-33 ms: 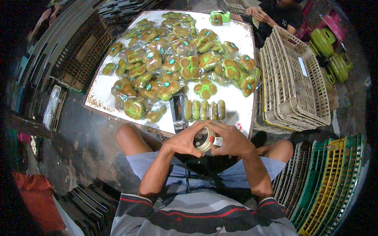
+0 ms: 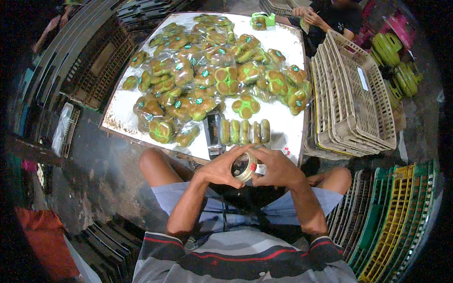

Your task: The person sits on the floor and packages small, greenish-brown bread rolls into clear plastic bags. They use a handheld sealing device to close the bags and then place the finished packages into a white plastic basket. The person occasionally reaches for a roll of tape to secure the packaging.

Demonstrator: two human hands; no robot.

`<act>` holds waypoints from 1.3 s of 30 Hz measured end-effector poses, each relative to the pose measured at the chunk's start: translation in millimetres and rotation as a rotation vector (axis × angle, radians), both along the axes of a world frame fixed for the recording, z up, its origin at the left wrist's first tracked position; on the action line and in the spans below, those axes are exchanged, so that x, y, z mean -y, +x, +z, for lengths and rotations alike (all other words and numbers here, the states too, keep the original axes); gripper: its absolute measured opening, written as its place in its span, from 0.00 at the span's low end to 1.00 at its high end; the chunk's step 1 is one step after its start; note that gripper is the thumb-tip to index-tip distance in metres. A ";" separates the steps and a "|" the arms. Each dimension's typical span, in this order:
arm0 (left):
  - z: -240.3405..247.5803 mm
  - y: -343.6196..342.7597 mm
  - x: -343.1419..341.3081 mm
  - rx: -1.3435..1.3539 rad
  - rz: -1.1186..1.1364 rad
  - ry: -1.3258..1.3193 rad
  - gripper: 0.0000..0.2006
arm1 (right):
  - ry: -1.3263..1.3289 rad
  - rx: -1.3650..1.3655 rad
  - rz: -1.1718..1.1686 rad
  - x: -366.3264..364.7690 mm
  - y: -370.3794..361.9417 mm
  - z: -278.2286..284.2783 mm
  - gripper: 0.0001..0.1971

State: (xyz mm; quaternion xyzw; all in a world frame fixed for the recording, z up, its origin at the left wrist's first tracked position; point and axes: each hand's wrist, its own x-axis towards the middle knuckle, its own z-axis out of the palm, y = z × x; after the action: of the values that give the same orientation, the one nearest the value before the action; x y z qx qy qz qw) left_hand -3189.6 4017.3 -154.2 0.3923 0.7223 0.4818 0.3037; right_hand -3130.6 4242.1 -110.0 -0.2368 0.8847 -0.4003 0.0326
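Over the near edge of the table, a roll of clear tape [image 2: 248,174] is held between my two hands. My left hand [image 2: 219,169] curls around its left side, thumb below and fingers above. At the right side, my right hand [image 2: 279,170] grips the roll with fingers bent; its fingertips are partly hidden. Just beyond lies a clear pack of finger-shaped green-brown buns [image 2: 245,132] in a row. Left of that pack sits a long black object [image 2: 213,134]. A flower-shaped bun [image 2: 246,107] lies behind the pack.
Many bagged buns [image 2: 179,75] cover the white table [image 2: 125,111]. A green tape dispenser [image 2: 270,20] stands at the far edge. Stacked beige crates [image 2: 351,99] rise at right, with coloured crates [image 2: 391,221] nearer me. Another person's hands [image 2: 309,18] show at far right.
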 end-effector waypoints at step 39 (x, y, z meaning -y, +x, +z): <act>-12.8 -22.0 47.6 -0.189 0.413 -0.190 0.58 | -0.486 0.559 -0.166 45.4 -68.4 -23.7 0.06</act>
State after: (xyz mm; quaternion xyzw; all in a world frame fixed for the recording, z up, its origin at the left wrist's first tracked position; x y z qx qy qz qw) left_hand -3211.5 3969.7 -167.0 0.2492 0.8545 0.4246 0.1655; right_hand -3199.0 4196.7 -133.7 -0.0467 0.7370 -0.6489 0.1831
